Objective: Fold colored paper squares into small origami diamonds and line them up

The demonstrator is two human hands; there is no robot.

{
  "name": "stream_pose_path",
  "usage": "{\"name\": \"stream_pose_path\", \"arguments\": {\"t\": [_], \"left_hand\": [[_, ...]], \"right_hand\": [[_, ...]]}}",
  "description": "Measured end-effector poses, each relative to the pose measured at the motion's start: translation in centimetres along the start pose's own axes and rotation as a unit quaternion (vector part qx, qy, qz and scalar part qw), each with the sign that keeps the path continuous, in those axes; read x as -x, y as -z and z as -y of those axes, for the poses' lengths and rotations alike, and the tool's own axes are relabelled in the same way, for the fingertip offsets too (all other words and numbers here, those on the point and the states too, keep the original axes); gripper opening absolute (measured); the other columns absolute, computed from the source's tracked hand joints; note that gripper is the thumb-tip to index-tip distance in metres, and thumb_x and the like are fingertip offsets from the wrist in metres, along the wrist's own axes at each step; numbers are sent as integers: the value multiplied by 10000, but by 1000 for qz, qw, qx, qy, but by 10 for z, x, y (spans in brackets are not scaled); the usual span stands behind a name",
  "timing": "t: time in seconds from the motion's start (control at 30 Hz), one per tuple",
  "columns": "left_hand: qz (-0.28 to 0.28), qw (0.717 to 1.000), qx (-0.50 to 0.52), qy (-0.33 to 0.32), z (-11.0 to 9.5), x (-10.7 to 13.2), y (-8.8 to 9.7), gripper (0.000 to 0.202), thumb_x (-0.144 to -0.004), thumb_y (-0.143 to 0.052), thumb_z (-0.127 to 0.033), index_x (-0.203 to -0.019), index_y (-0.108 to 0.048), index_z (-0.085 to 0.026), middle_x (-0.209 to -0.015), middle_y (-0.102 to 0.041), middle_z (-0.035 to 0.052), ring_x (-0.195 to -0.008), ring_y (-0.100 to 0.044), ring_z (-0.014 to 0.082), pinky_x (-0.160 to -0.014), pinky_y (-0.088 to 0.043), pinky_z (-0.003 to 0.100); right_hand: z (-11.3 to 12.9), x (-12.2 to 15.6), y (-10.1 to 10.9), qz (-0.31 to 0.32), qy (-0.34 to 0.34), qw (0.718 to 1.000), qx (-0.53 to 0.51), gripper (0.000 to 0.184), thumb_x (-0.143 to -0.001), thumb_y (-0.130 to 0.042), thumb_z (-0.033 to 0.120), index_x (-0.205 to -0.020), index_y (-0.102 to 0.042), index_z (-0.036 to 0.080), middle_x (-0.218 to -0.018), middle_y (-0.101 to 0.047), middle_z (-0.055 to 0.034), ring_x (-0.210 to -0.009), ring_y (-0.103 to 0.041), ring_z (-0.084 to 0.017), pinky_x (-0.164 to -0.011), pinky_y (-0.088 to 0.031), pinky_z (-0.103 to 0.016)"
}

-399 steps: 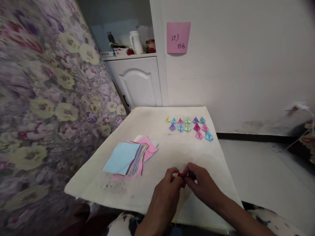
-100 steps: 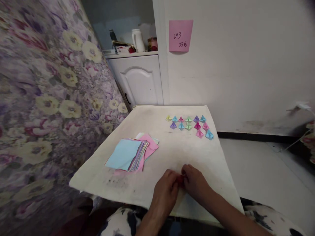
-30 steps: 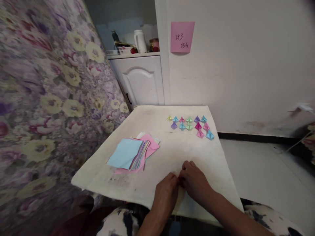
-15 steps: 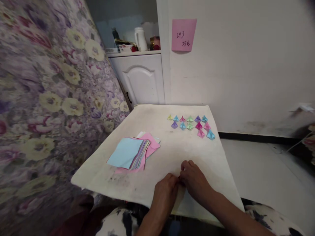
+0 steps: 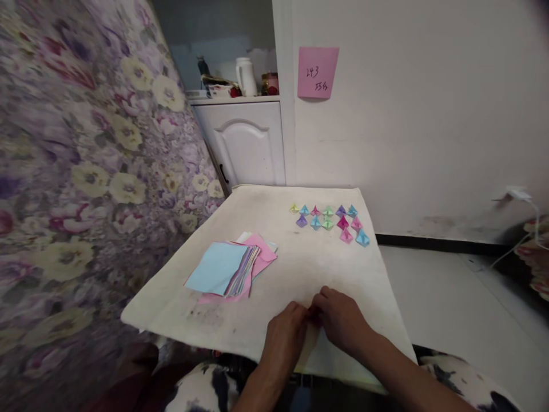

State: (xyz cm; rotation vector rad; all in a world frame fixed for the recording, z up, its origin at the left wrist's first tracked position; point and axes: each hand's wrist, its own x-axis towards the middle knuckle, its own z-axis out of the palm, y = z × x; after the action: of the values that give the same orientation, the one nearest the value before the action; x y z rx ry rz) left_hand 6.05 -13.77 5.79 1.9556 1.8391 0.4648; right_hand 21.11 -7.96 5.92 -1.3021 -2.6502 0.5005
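Over the near part of the table, my left hand and my right hand meet at the fingertips. Both are closed, pinching a small dark red piece of paper that the fingers mostly hide; its shape cannot be made out. To the left lies a stack of square coloured paper, light blue on top and pink sheets sticking out below. Beyond my right hand, several small folded paper pieces sit in rows, among them a magenta one and a blue one.
The table has a cream cover. Behind it stand a white cabinet holding a white jug, and a wall with a pink note. A flowered curtain hangs along the left side.
My right hand's fingers have drawn in and lowered slightly, closer around the paper. The left hand stays nearly in place. The camera view has tilted up a little.
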Motion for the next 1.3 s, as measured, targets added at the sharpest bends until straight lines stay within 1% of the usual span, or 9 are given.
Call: {"name": "stream_pose_path", "arguments": {"t": [0.1,0.2,0.33,0.47,0.6,0.77,0.9,1.03,1.3], "left_hand": [[-3,1000,-19,-5,2,-1,-3,235,-853,-419,-172,-888,-643,-235,-862,-623,10,-777,-589,147,-659,-397,233],[-10,1000,-26,-13,5,-1,-6,221,-849,-429,-153,-890,-632,-230,-862,-621,7,-773,-583,142,-649,-384,228],[-17,999,-45,-25,6,-1,-8,211,-864,-424,-163,-861,-625,-225,-821,-607,1,-737,-577,138,-613,-362,229],[-21,998,-45,-32,3,0,-8,211,-877,-420,-179,-865,-622,-237,-813,-607,-9,-719,-571,130,-600,-347,228],[-19,998,-49,-24,2,0,-7,201,-873,-429,-179,-847,-621,-236,-803,-614,-13,-714,-575,127,-591,-342,227],[-18,998,-50,-30,4,-2,-8,201,-859,-444,-160,-858,-627,-243,-811,-617,-13,-748,-586,137,-607,-354,229],[-24,998,-46,-32,5,-1,-9,218,-854,-433,-140,-876,-627,-235,-826,-622,-5,-749,-584,138,-617,-364,231],[-24,998,-55,-22,5,-1,-9,204,-846,-432,-136,-840,-617,-221,-807,-620,-4,-737,-583,138,-617,-368,233],[-9,998,-60,-16,1,-3,-7,192,-853,-422,-164,-849,-604,-226,-825,-627,-1,-792,-591,150,-653,-387,235]], "right_hand": [[-1,-1,-3,-6,-11,1000,0,167,-783,-481,109,-882,-573,207,-866,-586,-32,-762,-543,-166,-604,-297,-254],[-3,-3,-5,-5,-19,1000,-3,176,-804,-467,124,-918,-559,221,-871,-595,-22,-766,-563,-162,-598,-299,-249],[-4,-4,-6,-1,-36,999,0,134,-819,-455,150,-867,-564,210,-863,-604,-28,-753,-572,-162,-596,-302,-249],[-4,-7,-7,-1,-58,998,5,149,-800,-456,150,-843,-588,203,-867,-618,-34,-767,-580,-169,-605,-310,-254],[-5,-12,-9,-1,-78,997,11,151,-778,-472,170,-797,-618,204,-853,-631,-40,-753,-591,-182,-591,-304,-265],[-4,-17,-12,-2,-96,995,11,156,-752,-477,149,-778,-624,195,-822,-643,-49,-726,-597,-189,-579,-296,-269],[-4,-16,-12,-5,-103,995,3,144,-758,-479,162,-773,-618,196,-822,-648,-45,-722,-598,-185,-574,-290,-266],[-8,-13,-11,-11,-104,994,-8,128,-751,-492,172,-800,-605,208,-824,-650,-32,-731,-592,-182,-574,-282,-262],[-11,-18,-17,-7,-112,993,-36,124,-711,-498,119,-719,-604,183,-745,-655,-45,-683,-578,-175,-576,-286,-263]]}}
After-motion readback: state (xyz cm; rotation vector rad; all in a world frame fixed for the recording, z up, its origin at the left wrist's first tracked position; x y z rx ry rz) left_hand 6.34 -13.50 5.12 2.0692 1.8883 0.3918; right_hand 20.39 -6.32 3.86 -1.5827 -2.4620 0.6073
